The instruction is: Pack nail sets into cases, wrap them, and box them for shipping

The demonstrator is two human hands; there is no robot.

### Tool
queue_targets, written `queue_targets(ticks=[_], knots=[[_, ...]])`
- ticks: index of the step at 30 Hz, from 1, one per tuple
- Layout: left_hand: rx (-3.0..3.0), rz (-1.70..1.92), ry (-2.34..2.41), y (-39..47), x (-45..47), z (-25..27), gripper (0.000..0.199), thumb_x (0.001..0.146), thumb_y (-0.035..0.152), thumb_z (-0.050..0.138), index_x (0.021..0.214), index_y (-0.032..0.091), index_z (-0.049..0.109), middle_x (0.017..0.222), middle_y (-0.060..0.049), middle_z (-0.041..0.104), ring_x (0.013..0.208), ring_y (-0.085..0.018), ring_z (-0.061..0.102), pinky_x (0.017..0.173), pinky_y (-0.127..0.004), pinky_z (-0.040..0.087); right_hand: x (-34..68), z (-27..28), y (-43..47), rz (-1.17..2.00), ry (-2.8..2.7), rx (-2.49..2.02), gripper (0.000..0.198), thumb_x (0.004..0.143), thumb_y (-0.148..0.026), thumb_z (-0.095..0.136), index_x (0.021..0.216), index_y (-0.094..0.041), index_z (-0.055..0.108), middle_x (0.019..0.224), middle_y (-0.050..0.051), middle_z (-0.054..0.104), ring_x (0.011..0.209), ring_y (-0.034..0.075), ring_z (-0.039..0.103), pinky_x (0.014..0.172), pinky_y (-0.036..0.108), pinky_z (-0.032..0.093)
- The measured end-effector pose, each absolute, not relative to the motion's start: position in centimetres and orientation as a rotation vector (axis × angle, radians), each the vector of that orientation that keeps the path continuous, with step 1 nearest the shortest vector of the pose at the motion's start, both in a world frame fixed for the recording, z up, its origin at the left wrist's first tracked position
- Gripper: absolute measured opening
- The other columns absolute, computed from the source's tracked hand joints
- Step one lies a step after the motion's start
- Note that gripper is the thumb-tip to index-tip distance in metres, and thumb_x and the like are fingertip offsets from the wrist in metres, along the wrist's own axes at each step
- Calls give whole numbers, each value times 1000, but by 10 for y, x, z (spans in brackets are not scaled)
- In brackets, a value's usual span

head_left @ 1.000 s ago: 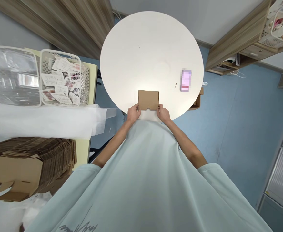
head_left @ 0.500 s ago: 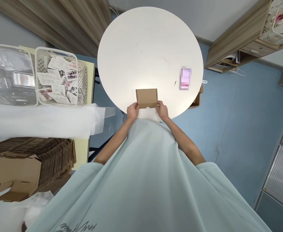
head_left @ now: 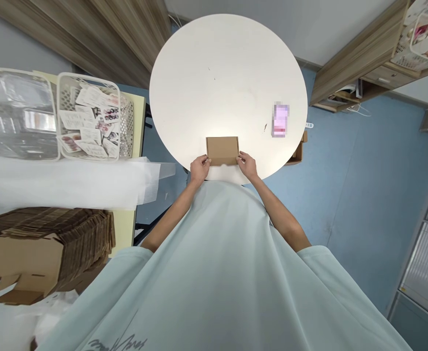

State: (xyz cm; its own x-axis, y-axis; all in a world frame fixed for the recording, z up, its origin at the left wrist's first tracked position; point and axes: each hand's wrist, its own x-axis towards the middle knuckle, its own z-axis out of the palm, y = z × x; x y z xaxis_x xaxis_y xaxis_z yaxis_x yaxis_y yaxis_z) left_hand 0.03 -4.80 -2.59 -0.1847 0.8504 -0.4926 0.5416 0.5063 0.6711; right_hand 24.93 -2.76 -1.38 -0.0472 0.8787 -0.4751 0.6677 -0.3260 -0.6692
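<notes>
A small brown cardboard box (head_left: 222, 150), its lid down, lies at the near edge of the round white table (head_left: 221, 63). My left hand (head_left: 200, 168) grips its near left corner, fingers bent against the side. At the near right corner, my right hand (head_left: 248, 165) pinches the box the same way. What lies inside the box is hidden. To the right on the tabletop is a phone-shaped thing (head_left: 280, 120), blurred out in pink and purple.
On the left side table (head_left: 137, 126) are a white basket of printed cards (head_left: 89, 119), a basket of clear plastic packs (head_left: 19, 114), white wrapping sheets (head_left: 67, 181) and stacked flat cardboard boxes (head_left: 85, 243). An open carton (head_left: 296, 153) stands below the round table's right edge.
The view has shifted slightly, so the table and box sit a little lower. Both hands stay at the box's near corners, and the right fingers have loosened or slid a little.
</notes>
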Motion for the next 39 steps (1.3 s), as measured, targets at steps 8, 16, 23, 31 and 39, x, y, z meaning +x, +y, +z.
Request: queue_targets(ticks=[8, 16, 23, 31, 39], knots=[[1096, 581, 1753, -60, -12, 15, 39, 110, 46, 65, 113, 16, 91, 141, -10, 83, 134, -35, 78, 121, -43, 58, 263, 29, -40, 1323, -1541, -2003, 45, 113, -49, 55, 92, -23, 85, 150, 9, 80, 139, 35, 76, 119, 51, 61], [977, 566, 1667, -54, -18, 6, 46, 104, 42, 76, 142, 16, 81, 146, -15, 81, 129, -32, 79, 118, -46, 61, 266, 18, -42, 1376, -1429, -1949, 42, 110, -47, 62, 136, -21, 82, 150, 11, 79, 138, 29, 76, 124, 47, 58], [1013, 601, 1602, -58, -15, -9, 55, 107, 41, 68, 156, 19, 70, 162, -16, 70, 132, -29, 76, 111, -41, 64, 265, 12, -44, 1461, -1407, -1888, 58, 111, -53, 58, 160, -22, 69, 169, 12, 66, 129, 26, 76, 118, 44, 62], [1021, 605, 1641, -58, -14, -11, 49, 104, 39, 72, 149, 19, 75, 157, -16, 73, 124, -28, 79, 110, -39, 63, 264, 4, -46, 1404, -1459, -1910, 57, 110, -52, 55, 156, -22, 69, 163, 13, 70, 117, 23, 76, 108, 38, 63], [1036, 621, 1657, -55, -13, -12, 48, 105, 43, 73, 145, 18, 77, 155, -16, 74, 126, -28, 79, 112, -41, 63, 260, 2, -49, 1357, -1475, -1941, 59, 111, -54, 51, 155, -20, 68, 152, 14, 77, 113, 22, 76, 110, 39, 62]])
